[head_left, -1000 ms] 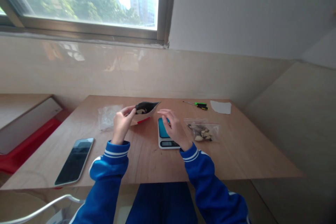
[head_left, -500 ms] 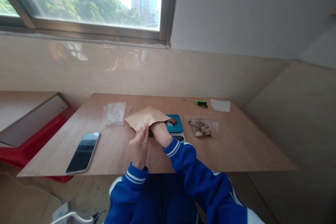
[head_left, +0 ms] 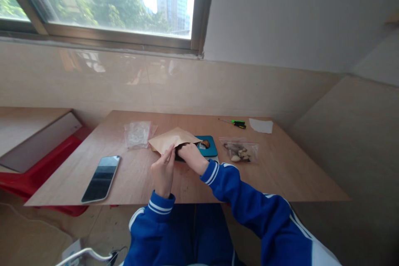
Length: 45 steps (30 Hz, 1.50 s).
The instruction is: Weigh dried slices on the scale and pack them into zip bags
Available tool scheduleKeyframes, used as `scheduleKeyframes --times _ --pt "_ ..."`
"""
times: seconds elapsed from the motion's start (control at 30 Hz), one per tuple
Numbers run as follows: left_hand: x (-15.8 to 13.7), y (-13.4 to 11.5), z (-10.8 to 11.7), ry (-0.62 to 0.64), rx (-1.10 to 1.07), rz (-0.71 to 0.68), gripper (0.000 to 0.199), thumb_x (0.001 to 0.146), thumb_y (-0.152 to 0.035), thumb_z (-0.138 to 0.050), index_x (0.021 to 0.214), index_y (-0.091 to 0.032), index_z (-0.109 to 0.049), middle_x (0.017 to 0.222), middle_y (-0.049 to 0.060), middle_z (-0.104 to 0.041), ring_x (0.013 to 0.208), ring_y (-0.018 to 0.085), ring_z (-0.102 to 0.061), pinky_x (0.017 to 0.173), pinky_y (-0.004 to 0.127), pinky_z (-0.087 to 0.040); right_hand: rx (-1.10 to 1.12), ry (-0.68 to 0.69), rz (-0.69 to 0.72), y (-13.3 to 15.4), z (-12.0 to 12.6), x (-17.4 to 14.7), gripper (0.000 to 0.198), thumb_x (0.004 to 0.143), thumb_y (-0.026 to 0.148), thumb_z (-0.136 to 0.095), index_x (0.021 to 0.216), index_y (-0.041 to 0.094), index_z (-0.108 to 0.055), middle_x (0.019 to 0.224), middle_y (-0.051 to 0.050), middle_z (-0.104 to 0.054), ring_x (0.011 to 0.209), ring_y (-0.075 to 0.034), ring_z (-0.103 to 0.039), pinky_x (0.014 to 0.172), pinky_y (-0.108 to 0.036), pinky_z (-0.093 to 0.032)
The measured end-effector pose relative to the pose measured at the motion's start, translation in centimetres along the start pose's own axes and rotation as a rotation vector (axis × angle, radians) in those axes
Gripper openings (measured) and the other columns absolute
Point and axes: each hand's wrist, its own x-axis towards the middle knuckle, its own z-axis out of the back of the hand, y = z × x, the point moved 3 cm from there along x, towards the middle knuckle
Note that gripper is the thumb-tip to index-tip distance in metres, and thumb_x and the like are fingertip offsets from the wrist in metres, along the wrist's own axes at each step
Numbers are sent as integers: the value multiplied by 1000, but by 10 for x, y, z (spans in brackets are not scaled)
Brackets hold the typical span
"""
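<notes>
A brown paper bag [head_left: 170,138] lies over the left part of a scale with a blue top [head_left: 212,145], its mouth facing me. My left hand [head_left: 162,172] pinches the bag's near edge between thumb and fingers. My right hand [head_left: 191,156] reaches into the bag's mouth; its fingertips are hidden inside, so what they hold, if anything, does not show. On the scale's blue top, just right of the bag, sits a small brown dried piece [head_left: 205,144].
A clear zip bag of dried pieces [head_left: 239,151] lies right of the scale. Screwdrivers [head_left: 235,123] and a white paper scrap [head_left: 261,126] are at the back right. Clear plastic bags [head_left: 137,135] and a phone [head_left: 101,178] lie on the left of the wooden table [head_left: 296,178].
My right hand has drawn back a little out of the paper bag, showing more of its back and knuckles. The left hand keeps its pinch on the bag's edge.
</notes>
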Motion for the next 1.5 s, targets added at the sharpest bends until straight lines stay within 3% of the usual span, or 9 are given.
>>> scheduleKeyframes --times 0.13,0.3,0.4,0.57,0.7,0.83,1.1,1.3,1.5 --pt "12 -1 11 -12 31 12 27 87 -29 -60 110 -24 -72 97 6 -74 76 22 -74 62 24 -50 133 -63 15 -5 37 -25 18 87 4 -54 93 11 -69 92 -13 -72 95 -25 -65 85 -35 -49" --pt "26 -1 14 -12 48 23 27 86 -37 -61 106 -25 -74 89 5 -75 79 24 -73 64 27 -49 691 -239 -139 -41 65 -57 14 86 16 -62 93 21 -73 87 -3 -73 84 -16 -65 78 -27 -49" --pt "31 -1 13 -36 59 40 27 85 -39 -60 104 -26 -75 88 5 -76 81 25 -73 66 29 -49 1014 -284 -295 -71 50 -75 15 83 29 -66 92 20 -73 91 -4 -74 83 -16 -67 75 -28 -51" --pt "42 -2 16 -87 20 41 29 84 -41 -60 102 -25 -76 89 6 -77 83 25 -73 71 30 -52 1410 -478 -552 -117 -12 -101 34 68 42 -79 92 20 -71 92 -6 -75 86 -21 -69 79 -34 -55" --pt "46 -2 18 -84 5 56 30 84 -43 -59 102 -25 -76 92 6 -77 87 25 -73 75 31 -52 1288 -465 -590 -126 -60 -96 34 70 45 -75 90 19 -72 93 -8 -75 86 -23 -70 80 -37 -55" --pt "44 -2 18 -83 1 60 30 84 -43 -59 102 -25 -76 90 5 -77 87 24 -73 73 30 -52 1137 -430 -534 -120 -81 -81 27 80 41 -64 92 18 -72 97 -9 -74 89 -22 -69 84 -37 -53" --pt "44 -3 20 -70 13 66 32 83 -45 -60 101 -25 -76 90 4 -77 85 23 -73 76 31 -52 1016 -514 -547 -130 -78 -91 23 80 39 -64 87 19 -73 105 -10 -73 104 -25 -65 93 -39 -49" --pt "44 -3 20 -58 10 73 31 83 -44 -59 101 -25 -76 92 4 -77 87 23 -73 76 30 -52 921 -561 -810 -167 -90 -87 35 81 42 -56 92 12 -70 91 -14 -74 81 -23 -67 78 -39 -53" --pt "44 -2 21 -47 -17 73 29 83 -43 -61 100 -25 -76 93 4 -77 89 23 -73 77 29 -52 861 -495 -784 -174 -86 -71 22 74 34 -64 74 14 -71 76 -11 -71 73 -23 -64 77 -40 -52"
